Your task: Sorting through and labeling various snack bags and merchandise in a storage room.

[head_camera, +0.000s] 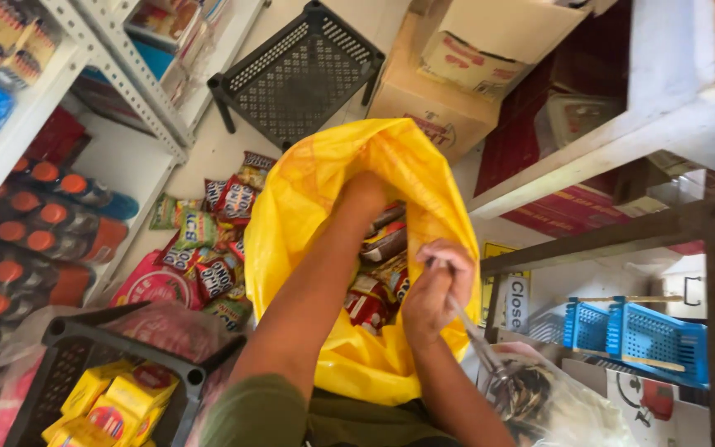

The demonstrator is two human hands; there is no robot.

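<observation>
Left hand (363,192) is down inside the yellow plastic bag (308,207), arm going in from the lower middle of frame. Fingers are buried among the contents, so can't tell whether it's open or gripping anything. Right hand (434,291) is curled closed on the bag's right rim, pinching the yellow plastic and holding the mouth open. A clear crinkled plastic bag (539,397) hangs just below and right of that hand; whether the hand also grips it isn't clear.

Bag sits centre frame, mouth facing up, between the person's arms. Inside: red and brown snack packets (378,273), stacked loosely between the two hands.

Left of the bag, touching its side, a pile of loose snack packets (204,240) lies on the floor, red, green and yellow wrappers mixed. Lower left: black perforated crate (76,348) with small yellow boxes (117,406) in it. Far left: white shelving (35,108) with orange-capped bottles (26,223) lying on their sides on the lower level.

Above the bag: empty-looking black perforated basket (295,74) tipped on the floor, cardboard box (448,83) just right of it. Right side: white wooden shelf frame (622,132); blue plastic baskets (639,335) lower right, well apart from the hands.
</observation>
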